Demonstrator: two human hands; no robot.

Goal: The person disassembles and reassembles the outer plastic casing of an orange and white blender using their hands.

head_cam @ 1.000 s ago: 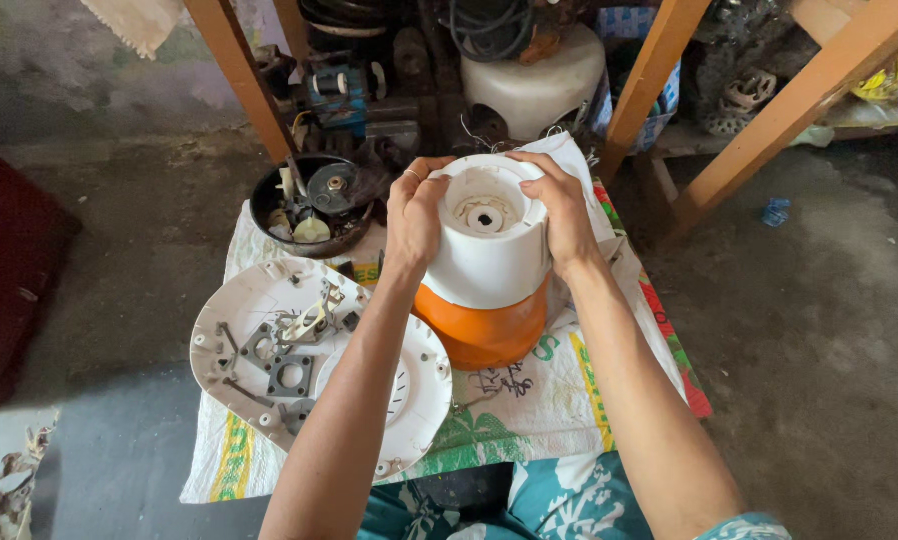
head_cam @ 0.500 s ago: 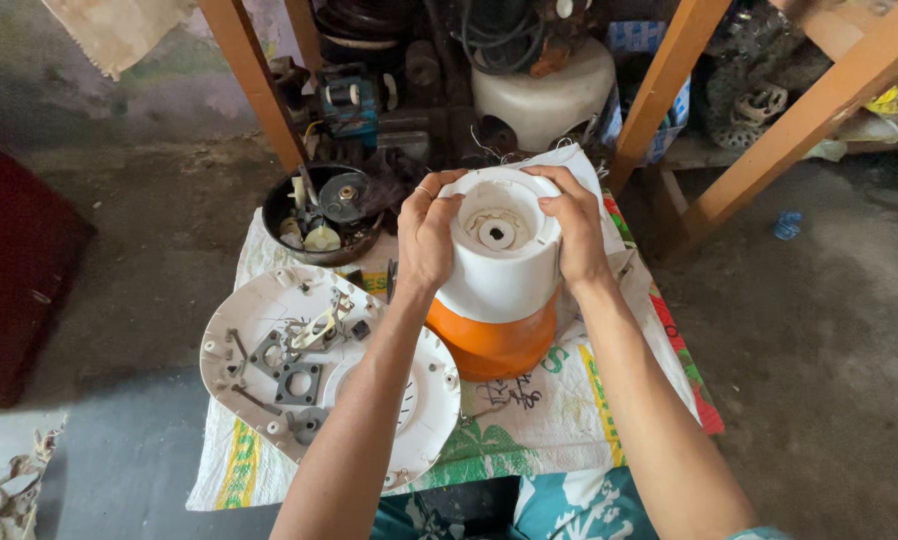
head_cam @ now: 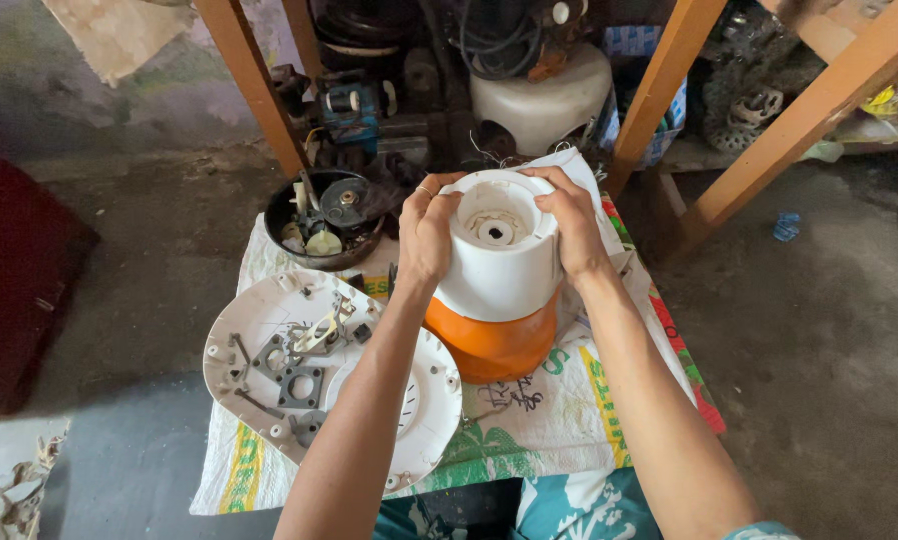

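A white and orange appliance body [head_cam: 497,290], white on top with an orange base, stands upright on a printed sack cloth [head_cam: 559,400]. My left hand [head_cam: 426,232] grips its left side near the top rim. My right hand [head_cam: 572,222] grips the right side, fingers over the rim. The top face shows a round recess with a central hole [head_cam: 495,231]. Both forearms reach in from the bottom of the view.
A white round plate [head_cam: 269,330] with small metal parts and screws lies at the left on the cloth. A dark bowl [head_cam: 324,225] of parts sits behind it. Wooden legs [head_cam: 254,90], a white tub [head_cam: 544,95] and tools stand at the back.
The appliance body and both hands have stayed together; the view has shifted slightly, and the body looks a little more upright and closer.
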